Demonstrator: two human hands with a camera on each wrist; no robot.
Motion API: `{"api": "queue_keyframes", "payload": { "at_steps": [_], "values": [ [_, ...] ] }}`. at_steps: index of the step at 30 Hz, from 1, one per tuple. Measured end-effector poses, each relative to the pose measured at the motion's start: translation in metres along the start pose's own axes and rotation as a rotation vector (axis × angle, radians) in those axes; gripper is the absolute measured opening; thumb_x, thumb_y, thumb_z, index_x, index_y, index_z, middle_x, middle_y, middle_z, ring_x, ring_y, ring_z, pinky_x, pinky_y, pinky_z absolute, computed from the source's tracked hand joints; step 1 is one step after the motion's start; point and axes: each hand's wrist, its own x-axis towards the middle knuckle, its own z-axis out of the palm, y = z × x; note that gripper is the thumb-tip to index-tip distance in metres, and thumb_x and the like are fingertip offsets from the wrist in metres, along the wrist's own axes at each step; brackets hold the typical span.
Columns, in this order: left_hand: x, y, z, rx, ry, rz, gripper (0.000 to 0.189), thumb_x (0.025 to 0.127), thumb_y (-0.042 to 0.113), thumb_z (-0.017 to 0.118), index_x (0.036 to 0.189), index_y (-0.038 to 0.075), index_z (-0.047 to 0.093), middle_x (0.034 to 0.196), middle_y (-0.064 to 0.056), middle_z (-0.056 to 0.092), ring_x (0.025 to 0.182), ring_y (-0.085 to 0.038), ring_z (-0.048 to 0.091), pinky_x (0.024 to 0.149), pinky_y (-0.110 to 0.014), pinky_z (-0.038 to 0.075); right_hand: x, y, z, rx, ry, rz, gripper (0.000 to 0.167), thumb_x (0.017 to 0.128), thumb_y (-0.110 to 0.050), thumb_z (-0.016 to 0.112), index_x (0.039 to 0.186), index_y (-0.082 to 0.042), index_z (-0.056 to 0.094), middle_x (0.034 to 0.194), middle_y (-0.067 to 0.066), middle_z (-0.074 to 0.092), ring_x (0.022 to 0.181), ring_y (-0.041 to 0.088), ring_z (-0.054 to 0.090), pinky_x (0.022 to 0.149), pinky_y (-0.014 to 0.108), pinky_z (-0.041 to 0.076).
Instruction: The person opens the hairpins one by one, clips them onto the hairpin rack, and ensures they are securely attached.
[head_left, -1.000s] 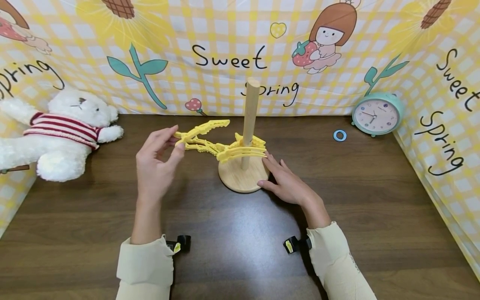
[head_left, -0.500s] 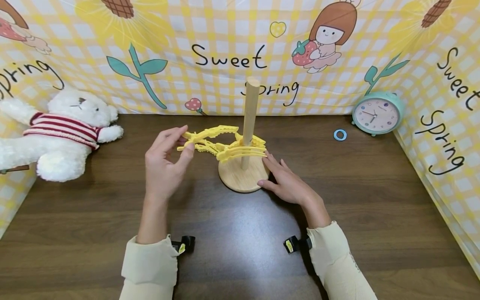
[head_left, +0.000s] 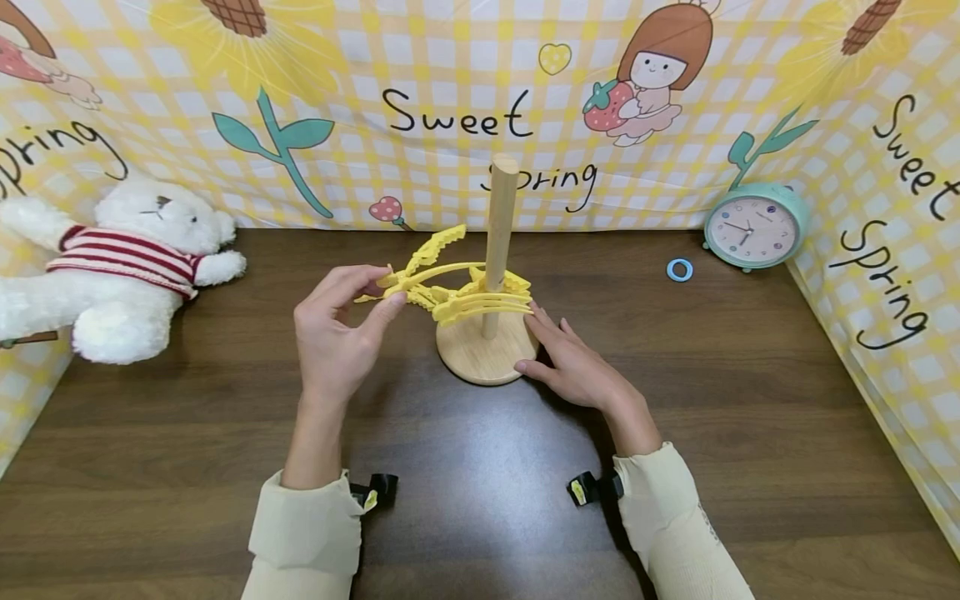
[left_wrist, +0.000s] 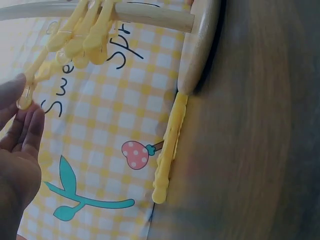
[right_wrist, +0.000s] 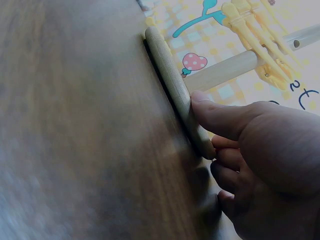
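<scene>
A yellow hair clip (head_left: 437,248) is pinched at its tail end between the thumb and fingers of my left hand (head_left: 337,333), its two arms spread apart. The lower arm reaches over toward the wooden pole (head_left: 501,221). Several yellow hair clips (head_left: 483,307) are clamped on that pole, low down in the head view. Another yellow hair clip (left_wrist: 171,150) lies on the table beside the round base. My right hand (head_left: 581,371) grips the rim of the wooden base (right_wrist: 177,85), thumb on top and fingers at its edge. Whether the held clip touches the pole is hard to tell.
A white plush bear (head_left: 142,267) in a striped shirt lies at the left. Toward the right back stand a mint alarm clock (head_left: 753,229) and a small blue ring (head_left: 679,270). A patterned yellow cloth (head_left: 450,50) walls the brown table (head_left: 465,500).
My left hand has moved right toward the pole with the hair clip, which has turned and whose arms now stand visibly apart. The right hand and the stand have stayed still.
</scene>
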Motion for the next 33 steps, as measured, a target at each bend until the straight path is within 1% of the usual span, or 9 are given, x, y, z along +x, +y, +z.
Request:
{"api": "queue_keyframes", "payload": {
  "at_steps": [3,5,10,13,17,20,26,29,33],
  "values": [
    [0.001,0.002,0.000,0.024,0.036,-0.012,0.022,0.079,-0.011,0.081,0.101,-0.011,0.075,0.098,-0.018,0.072,0.087,-0.016,0.064,0.077,-0.024,0.054,0.000,0.001,0.000,0.004,-0.002,0.000,0.072,0.106,-0.032,0.057,0.161,-0.005,0.020,0.169,0.003,0.002,0.154,0.031,0.000,0.124,0.047,0.005],
    [0.001,0.003,0.001,0.030,0.045,-0.012,0.022,0.079,-0.012,0.081,0.100,-0.011,0.075,0.097,-0.018,0.072,0.086,-0.015,0.065,0.075,-0.023,0.054,-0.001,0.001,0.000,0.004,0.001,-0.002,0.072,0.106,-0.033,0.057,0.161,-0.005,0.020,0.169,0.004,0.002,0.154,0.031,-0.001,0.124,0.048,0.005],
    [-0.001,0.002,0.012,0.032,-0.011,0.032,0.020,0.077,-0.013,0.082,0.096,-0.010,0.076,0.095,-0.019,0.073,0.086,-0.015,0.065,0.079,-0.027,0.055,-0.001,0.001,0.000,-0.001,0.008,-0.010,0.072,0.105,-0.032,0.057,0.161,-0.004,0.020,0.169,0.005,0.003,0.154,0.029,0.001,0.124,0.046,0.004],
    [-0.003,0.002,0.020,0.030,-0.039,0.065,0.019,0.077,-0.012,0.083,0.095,-0.009,0.077,0.093,-0.018,0.074,0.087,-0.021,0.065,0.080,-0.028,0.054,-0.001,0.001,0.000,-0.001,0.006,-0.008,0.072,0.105,-0.032,0.057,0.161,-0.004,0.020,0.169,0.005,0.003,0.154,0.029,0.001,0.124,0.047,0.004],
    [-0.006,0.002,0.027,0.033,-0.052,0.098,0.019,0.076,-0.011,0.084,0.093,-0.008,0.078,0.092,-0.017,0.075,0.087,-0.026,0.066,0.082,-0.028,0.051,0.000,0.000,0.000,-0.006,0.004,-0.008,0.073,0.105,-0.032,0.057,0.161,-0.004,0.020,0.169,0.006,0.003,0.155,0.029,0.001,0.124,0.047,0.004],
    [-0.007,0.001,0.031,0.031,-0.052,0.090,0.019,0.076,-0.010,0.084,0.094,-0.007,0.078,0.092,-0.016,0.075,0.087,-0.026,0.066,0.083,-0.028,0.049,0.000,0.000,0.000,-0.009,0.003,-0.004,0.073,0.105,-0.033,0.057,0.161,-0.004,0.020,0.169,0.007,0.004,0.155,0.029,0.001,0.124,0.047,0.004],
    [-0.008,-0.001,0.035,0.012,-0.057,0.050,0.019,0.076,-0.009,0.085,0.094,-0.004,0.079,0.090,-0.014,0.075,0.085,-0.025,0.066,0.083,-0.030,0.047,0.000,-0.002,0.000,-0.002,0.005,0.032,0.074,0.104,-0.036,0.058,0.161,-0.006,0.021,0.168,0.010,0.009,0.154,0.031,0.000,0.124,0.048,0.006],
    [-0.009,-0.002,0.035,0.020,-0.068,0.047,0.019,0.077,-0.007,0.085,0.095,-0.004,0.079,0.091,-0.013,0.075,0.085,-0.025,0.067,0.084,-0.030,0.046,0.000,-0.002,0.000,0.000,0.005,0.032,0.074,0.104,-0.035,0.058,0.161,-0.006,0.021,0.168,0.010,0.008,0.154,0.032,-0.001,0.124,0.048,0.006],
    [-0.009,-0.003,0.033,0.035,-0.096,0.037,0.022,0.079,-0.005,0.084,0.100,-0.005,0.078,0.096,-0.014,0.075,0.089,-0.026,0.066,0.085,-0.029,0.048,0.000,-0.001,0.000,-0.002,0.007,0.017,0.074,0.105,-0.034,0.058,0.161,-0.005,0.021,0.169,0.009,0.006,0.154,0.031,0.000,0.124,0.047,0.005]
  ]
}}
